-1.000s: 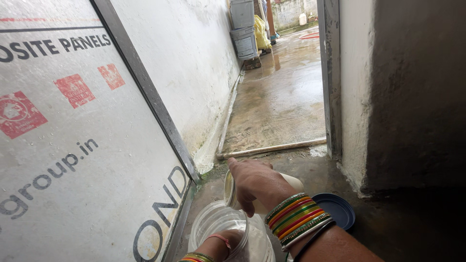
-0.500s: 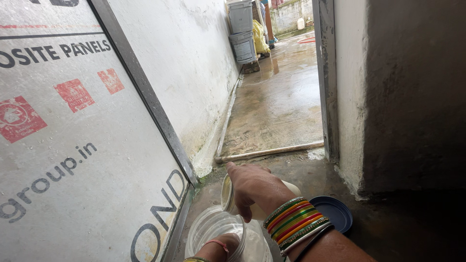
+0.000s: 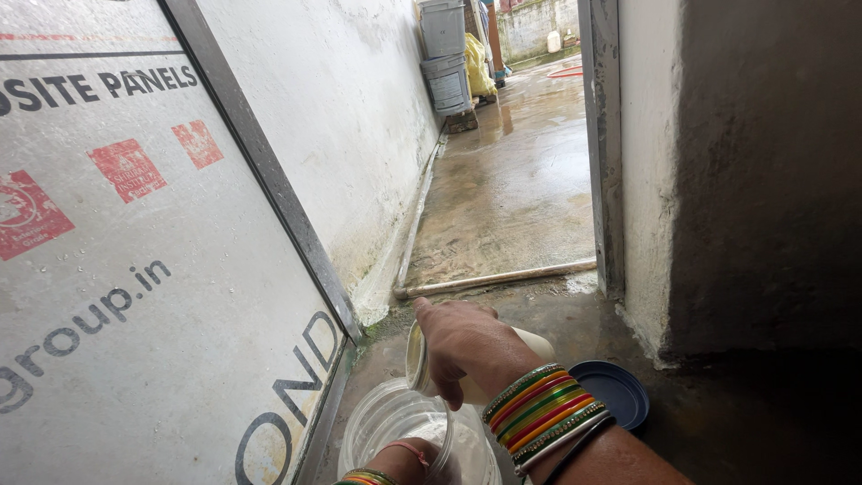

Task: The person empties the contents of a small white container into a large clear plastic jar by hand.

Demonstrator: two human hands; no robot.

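My right hand (image 3: 467, 346), with several coloured bangles on the wrist, grips a cream-coloured cup (image 3: 530, 343) tipped on its side, mouth to the left, over a clear plastic jar (image 3: 382, 422). The jar stands on the wet floor at the bottom of the view and holds something white. My left hand (image 3: 400, 458) is at the jar's mouth near the bottom edge, mostly cut off by the frame; a thin red band and bangles show at its wrist. A dark blue round lid (image 3: 620, 391) lies on the floor just right of my right wrist.
A large printed white panel in a grey frame (image 3: 269, 171) leans on the left. A white wall runs beyond it. A wooden stick (image 3: 494, 278) lies across the wet concrete passage. Stacked grey buckets (image 3: 446, 54) stand at the far end. A wall corner (image 3: 646, 180) closes the right.
The view has shifted slightly; my right hand with the tipped cup stays over the jar, and my left hand sits a little lower in the frame.
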